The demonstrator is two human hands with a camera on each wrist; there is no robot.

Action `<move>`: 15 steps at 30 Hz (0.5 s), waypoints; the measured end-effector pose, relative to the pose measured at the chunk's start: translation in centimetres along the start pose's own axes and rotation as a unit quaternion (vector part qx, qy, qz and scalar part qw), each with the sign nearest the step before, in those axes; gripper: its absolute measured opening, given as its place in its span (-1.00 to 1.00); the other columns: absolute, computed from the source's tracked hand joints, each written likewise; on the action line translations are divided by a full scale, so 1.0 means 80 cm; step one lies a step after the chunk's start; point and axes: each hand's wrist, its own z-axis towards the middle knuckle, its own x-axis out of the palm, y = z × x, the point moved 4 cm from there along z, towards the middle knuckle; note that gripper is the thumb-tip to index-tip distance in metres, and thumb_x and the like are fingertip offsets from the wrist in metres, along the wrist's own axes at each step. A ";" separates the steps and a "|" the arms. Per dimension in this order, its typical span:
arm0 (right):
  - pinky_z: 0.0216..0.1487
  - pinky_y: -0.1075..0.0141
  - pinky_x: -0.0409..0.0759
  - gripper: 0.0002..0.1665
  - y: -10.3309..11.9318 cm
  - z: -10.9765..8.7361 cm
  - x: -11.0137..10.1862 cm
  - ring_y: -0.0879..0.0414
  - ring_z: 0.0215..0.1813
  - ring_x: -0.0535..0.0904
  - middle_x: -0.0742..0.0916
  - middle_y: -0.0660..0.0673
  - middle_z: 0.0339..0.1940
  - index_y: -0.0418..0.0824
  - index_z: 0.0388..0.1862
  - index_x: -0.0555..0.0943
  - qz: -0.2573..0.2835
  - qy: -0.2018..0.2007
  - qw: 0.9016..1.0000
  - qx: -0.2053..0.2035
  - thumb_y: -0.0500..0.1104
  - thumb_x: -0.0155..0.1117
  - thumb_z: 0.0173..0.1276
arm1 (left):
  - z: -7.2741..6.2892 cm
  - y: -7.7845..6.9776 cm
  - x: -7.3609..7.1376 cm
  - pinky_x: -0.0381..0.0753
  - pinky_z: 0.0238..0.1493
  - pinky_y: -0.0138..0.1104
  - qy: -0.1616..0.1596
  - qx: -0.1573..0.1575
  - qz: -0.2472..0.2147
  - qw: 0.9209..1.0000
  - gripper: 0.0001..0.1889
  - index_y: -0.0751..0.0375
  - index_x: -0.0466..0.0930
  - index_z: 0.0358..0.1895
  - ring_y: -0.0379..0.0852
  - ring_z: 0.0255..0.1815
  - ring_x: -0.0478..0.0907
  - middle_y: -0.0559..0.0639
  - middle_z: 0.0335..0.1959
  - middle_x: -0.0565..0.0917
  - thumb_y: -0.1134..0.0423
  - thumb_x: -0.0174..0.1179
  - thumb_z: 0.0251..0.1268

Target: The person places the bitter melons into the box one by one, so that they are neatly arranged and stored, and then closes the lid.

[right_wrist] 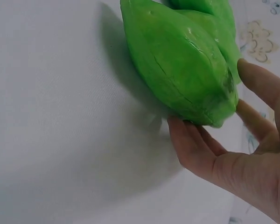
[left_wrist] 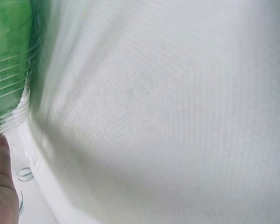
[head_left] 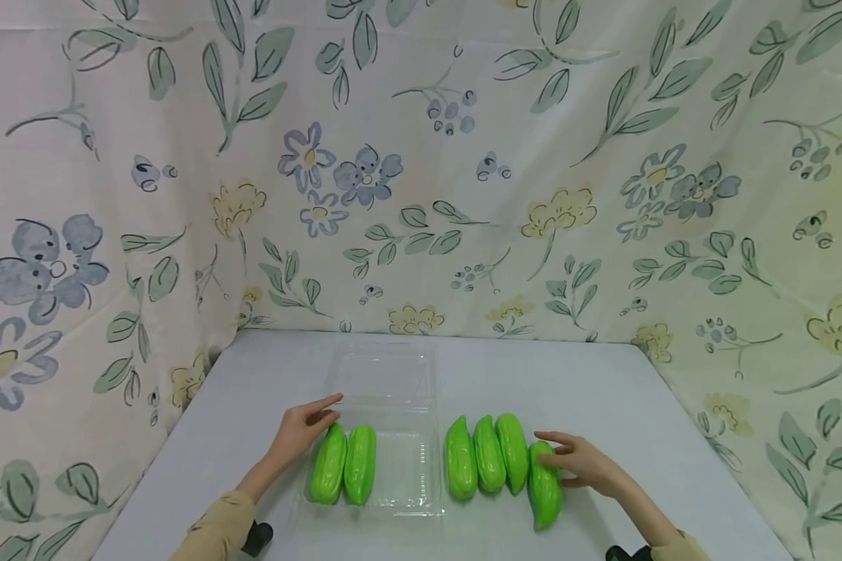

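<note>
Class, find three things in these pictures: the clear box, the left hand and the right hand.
Clear box (head_left: 407,467): head view, bare floor of its base.
Left hand (head_left: 298,432): head view, middle of the hand.
Right hand (head_left: 587,465): head view, middle of the hand.

A white table (head_left: 589,386) stands at six o'clock; pale fabric (head_left: 428,175), floral in blue, yellow and green, hangs from nine o'clock through twelve to three.

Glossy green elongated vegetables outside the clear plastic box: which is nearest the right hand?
The rightmost glossy green elongated vegetable, with the right hand at its far end. It sits lower in the head view than the other three.
</note>
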 end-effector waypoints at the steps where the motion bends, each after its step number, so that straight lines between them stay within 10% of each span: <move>1: -0.04 -0.11 0.62 -0.24 -0.001 0.000 0.001 -0.49 0.32 0.26 0.25 -0.67 0.31 -0.30 0.40 0.28 -0.003 0.002 1.000 0.001 -0.04 0.28 0.32 | 0.000 0.000 0.000 0.63 -0.10 -0.45 0.000 -0.001 0.000 1.000 -0.60 0.18 0.55 0.19 -0.02 -0.03 0.67 0.11 0.08 0.66 0.28 0.22 0.27; 15: -0.04 -0.07 0.63 -0.23 -0.004 0.001 0.001 -0.38 0.20 0.45 0.32 -0.65 0.26 -0.28 0.37 0.33 -0.019 -0.008 1.000 0.005 -0.04 0.34 0.25 | 0.000 0.002 0.001 0.64 -0.09 -0.42 -0.004 0.006 -0.006 1.000 -0.61 0.15 0.56 0.18 -0.01 -0.02 0.67 0.16 0.08 0.65 0.25 0.22 0.27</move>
